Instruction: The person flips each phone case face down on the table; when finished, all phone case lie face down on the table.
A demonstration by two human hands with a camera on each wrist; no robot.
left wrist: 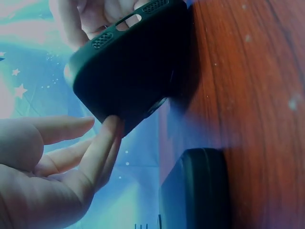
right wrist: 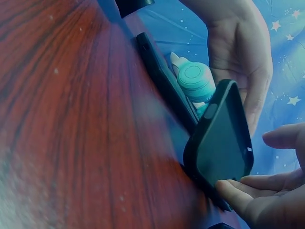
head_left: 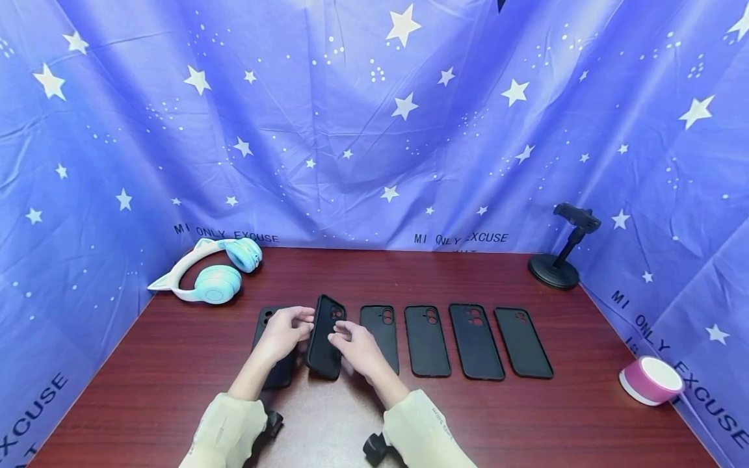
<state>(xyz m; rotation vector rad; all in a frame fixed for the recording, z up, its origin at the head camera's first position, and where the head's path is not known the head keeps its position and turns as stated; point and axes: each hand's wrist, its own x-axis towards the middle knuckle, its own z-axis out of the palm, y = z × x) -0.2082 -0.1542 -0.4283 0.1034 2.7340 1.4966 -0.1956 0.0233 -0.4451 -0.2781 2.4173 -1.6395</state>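
Observation:
A black phone case (head_left: 323, 354) stands tilted off the table between the two hands. My left hand (head_left: 285, 333) touches its left side with outstretched fingers, the thumb apart from it. In the left wrist view, those fingertips (left wrist: 112, 121) meet the back of the phone case (left wrist: 128, 67). On the other side, my right hand (head_left: 358, 351) touches the case's edge with its fingers; the thumb stays away in the right wrist view, where the hollow inside of the phone case (right wrist: 226, 138) shows. Another black phone case (head_left: 282, 372) lies partly hidden under my left hand.
Rightward, a row of black phone cases lies flat: one beside my right hand (head_left: 380, 320), then a second (head_left: 427, 348), a third (head_left: 476, 348) and a last (head_left: 523, 344). Cat-ear headphones (head_left: 216, 284), a black stand (head_left: 554, 270) and a pink-and-white round object (head_left: 651, 381) surround them.

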